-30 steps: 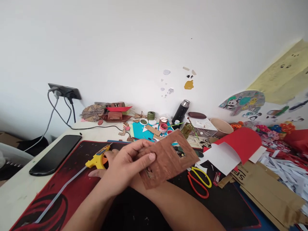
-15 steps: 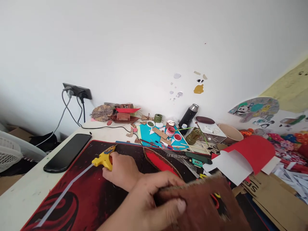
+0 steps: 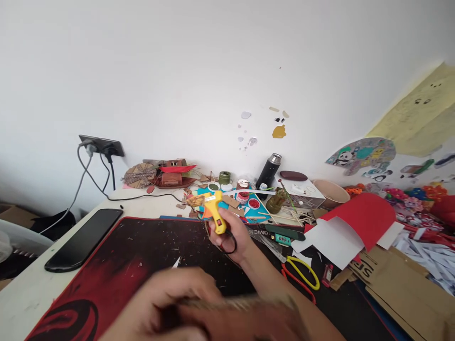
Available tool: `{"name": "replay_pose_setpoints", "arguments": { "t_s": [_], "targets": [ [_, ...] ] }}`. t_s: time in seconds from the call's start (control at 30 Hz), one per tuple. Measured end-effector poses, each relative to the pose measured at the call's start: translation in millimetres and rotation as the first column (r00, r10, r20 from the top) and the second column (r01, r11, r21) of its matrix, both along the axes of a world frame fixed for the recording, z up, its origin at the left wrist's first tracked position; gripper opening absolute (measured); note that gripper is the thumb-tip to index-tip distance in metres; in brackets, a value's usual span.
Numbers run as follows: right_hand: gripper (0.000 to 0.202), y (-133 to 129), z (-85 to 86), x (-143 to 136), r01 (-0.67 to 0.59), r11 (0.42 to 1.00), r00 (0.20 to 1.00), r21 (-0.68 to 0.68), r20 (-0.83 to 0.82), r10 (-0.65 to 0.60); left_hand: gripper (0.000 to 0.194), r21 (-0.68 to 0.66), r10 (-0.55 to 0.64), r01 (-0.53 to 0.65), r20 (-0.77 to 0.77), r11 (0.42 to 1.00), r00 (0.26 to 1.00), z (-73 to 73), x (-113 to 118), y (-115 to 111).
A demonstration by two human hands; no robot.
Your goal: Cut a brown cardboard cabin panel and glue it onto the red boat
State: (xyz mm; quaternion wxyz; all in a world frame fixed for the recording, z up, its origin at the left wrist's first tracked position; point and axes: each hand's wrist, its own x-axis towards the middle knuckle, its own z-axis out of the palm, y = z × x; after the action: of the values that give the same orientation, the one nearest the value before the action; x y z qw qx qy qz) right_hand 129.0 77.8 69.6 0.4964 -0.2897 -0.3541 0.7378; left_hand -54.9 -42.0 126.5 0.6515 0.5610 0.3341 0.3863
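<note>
Right hand (image 3: 231,237) closed around the handle of the yellow glue gun (image 3: 214,210), fingers wrapped tight, gun lifted off the surface with its nozzle pointing left and a white glue stick poking out the back toward the right. A black cord loops under that hand. Left hand (image 3: 167,303) low in the frame, blurred, fingers curled onto the brown cardboard piece (image 3: 245,312); the piece is seen almost edge-on, upper edge frayed, thumb side gripping its left end. Exact finger spread on the left is hard to read through the blur, but it clearly has hold of the piece. Both hands sit over the black and red mat (image 3: 117,265), which is flecked with small scraps. Just right of the right forearm lie the scissors (image 3: 300,277) with yellow and red handles, flat on the mat. Beyond them a curled red and white sheet (image 3: 351,222) and flattened brown cardboard (image 3: 398,279). Left of the mat, a black phone (image 3: 83,239) lies on the white surface (image 3: 35,293). At the back by the wall: black flask (image 3: 269,170) upright, small paint pots (image 3: 249,199) on a blue sheet, a red model boat (image 3: 172,175), and a wall socket (image 3: 101,144) with cables hanging down.
</note>
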Motion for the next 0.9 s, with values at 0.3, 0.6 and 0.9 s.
{"name": "replay_pose_setpoints", "arguments": {
  "t_s": [0.3,0.6,0.9],
  "targets": [
    [0.045,-12,-13.3,68,0.049,0.999,0.998,-0.015,-0.037,-0.05,0.035,-0.018,0.268,-0.268,0.022,0.963,0.963,6.4,-2,125],
    [0.049,-18,-31.4,97,0.193,0.973,0.973,-0.126,-0.107,-0.207,0.038,-0.155,-0.004,-0.044,-0.299,0.987,0.954,-48.4,40,148],
    [0.052,-3,-21.7,85,0.219,0.973,0.972,-0.067,-0.069,-0.224,0.034,-0.159,-0.167,0.113,-0.387,0.981,0.907,-32.8,7,127]
  ]
}}
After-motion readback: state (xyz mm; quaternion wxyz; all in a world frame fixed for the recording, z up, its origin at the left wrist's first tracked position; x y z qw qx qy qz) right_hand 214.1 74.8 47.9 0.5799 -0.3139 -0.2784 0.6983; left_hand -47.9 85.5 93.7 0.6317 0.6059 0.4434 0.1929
